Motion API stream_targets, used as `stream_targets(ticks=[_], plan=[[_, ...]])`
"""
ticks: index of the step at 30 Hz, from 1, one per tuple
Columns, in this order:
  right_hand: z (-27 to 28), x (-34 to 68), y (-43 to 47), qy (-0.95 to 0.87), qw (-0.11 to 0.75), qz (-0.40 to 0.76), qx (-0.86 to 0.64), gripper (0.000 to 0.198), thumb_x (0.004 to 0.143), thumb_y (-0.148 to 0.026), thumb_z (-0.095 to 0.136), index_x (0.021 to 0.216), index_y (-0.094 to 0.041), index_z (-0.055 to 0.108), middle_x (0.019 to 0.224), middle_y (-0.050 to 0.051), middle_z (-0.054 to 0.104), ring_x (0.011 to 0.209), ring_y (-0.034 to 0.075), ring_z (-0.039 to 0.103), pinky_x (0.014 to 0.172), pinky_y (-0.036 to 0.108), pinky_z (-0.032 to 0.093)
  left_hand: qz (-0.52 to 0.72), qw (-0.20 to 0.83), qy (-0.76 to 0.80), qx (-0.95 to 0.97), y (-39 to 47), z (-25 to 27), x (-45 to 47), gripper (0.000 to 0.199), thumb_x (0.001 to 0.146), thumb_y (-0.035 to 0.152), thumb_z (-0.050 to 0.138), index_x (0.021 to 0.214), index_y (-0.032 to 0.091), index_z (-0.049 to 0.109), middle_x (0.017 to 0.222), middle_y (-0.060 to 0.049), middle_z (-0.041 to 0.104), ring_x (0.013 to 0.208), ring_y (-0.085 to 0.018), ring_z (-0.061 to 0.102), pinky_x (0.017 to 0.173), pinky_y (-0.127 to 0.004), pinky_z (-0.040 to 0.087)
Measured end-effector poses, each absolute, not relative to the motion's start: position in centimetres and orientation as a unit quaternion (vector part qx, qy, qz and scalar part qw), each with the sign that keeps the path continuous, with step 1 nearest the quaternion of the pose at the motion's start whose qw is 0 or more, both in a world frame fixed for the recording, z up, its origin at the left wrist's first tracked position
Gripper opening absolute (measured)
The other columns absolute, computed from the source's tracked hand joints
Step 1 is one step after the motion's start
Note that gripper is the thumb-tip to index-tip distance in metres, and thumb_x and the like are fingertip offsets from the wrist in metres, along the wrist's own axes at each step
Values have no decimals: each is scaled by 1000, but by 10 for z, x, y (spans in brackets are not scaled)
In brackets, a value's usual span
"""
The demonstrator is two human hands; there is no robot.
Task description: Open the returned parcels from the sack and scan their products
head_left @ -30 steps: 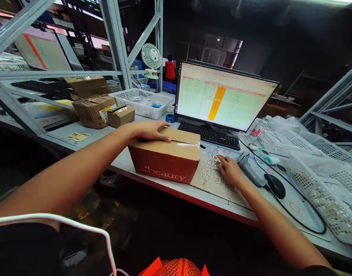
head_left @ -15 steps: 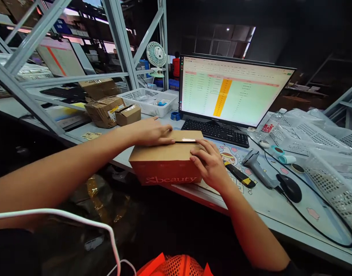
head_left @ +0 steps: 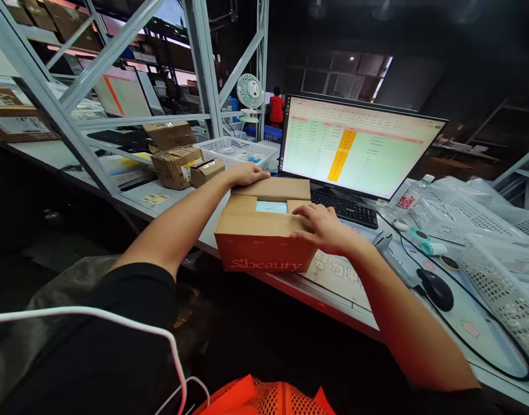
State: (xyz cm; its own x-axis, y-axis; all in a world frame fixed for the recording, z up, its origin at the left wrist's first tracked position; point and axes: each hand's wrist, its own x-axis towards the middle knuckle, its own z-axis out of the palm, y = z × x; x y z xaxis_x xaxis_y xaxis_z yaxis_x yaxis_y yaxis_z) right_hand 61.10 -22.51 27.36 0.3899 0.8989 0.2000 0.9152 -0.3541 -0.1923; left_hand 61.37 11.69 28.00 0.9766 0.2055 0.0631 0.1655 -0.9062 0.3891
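Carton of red-fronted brown cardboard (head_left: 264, 249) near white bench's (head_left: 204, 228) front edge, top flaps parted; left hand (head_left: 247, 174) at far flap, grip unclear, perhaps holding it back; right hand (head_left: 325, 227) spread on near flap, unclenched, presumably steadying carton.

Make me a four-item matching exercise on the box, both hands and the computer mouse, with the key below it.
Column one
1. Box
2. Left hand
3. Right hand
4. Computer mouse

Column two
A. At the right part of the box's top, on the near side
B. Black and rounded
C. Red front with pale lettering, top parted, a pale item showing in the gap
D. At the far left part of the box's top

Right pairs: 1-C, 2-D, 3-A, 4-B
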Motion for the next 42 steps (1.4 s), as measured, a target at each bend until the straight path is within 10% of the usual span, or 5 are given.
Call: stream_targets(ticks=[10, 17, 25, 30, 42], plan=[[260, 522, -251, -525, 87, -360, -766, 9, 100, -17, 63, 105, -17, 70, 104, 14, 68, 96, 30, 62, 86, 45, 52, -55, 261, 95, 959, 134, 250, 627, 70, 82, 76, 60, 109, 15, 83, 108, -14, 80, 97, -33, 71, 85, -37, 53], [197, 504, -297, -606, 55, -274, -745, 62, 97, -25, 67, 154, -6, 53, 158, 25, 53, 144, 41, 52, 111, 55, 53, -123, 294, 91, 944, 123, 250, 630, 64, 75, 72, 71, 99, 14, 83, 96, -16, 80, 94, -37, 73, 85, -43, 56], [316, 589, -267, -579, 330, 136, -733, 45, 107, -55, 53, 121, -22, 80, 118, 9, 80, 110, 24, 75, 98, 37, 59, 297, 140, -21, 944, 97, 290, 577, 42, 96, 39, 54, 128, 19, 72, 142, -13, 67, 140, -33, 52, 122, -50, 33], [302, 630, -195, -613, 304, 178, -707, 34, 95, -21, 54, 114, -21, 82, 123, 4, 79, 119, 22, 71, 112, 38, 51, 48, 103, -200, 973, 63, 298, 506, 46, 90, 14, 47, 120, 30, 78, 121, -1, 78, 114, -21, 69, 104, -33, 49], [284, 670, -281, -598, 229, -133, -757, 59, 78, -4, 57, 129, -25, 76, 132, 8, 73, 121, 27, 69, 104, 42, 55, 300, 117, -101, 941, 133, 256, 413, 27, 94, 32, 60, 116, 18, 68, 138, -10, 67, 143, -25, 53, 127, -44, 36]])
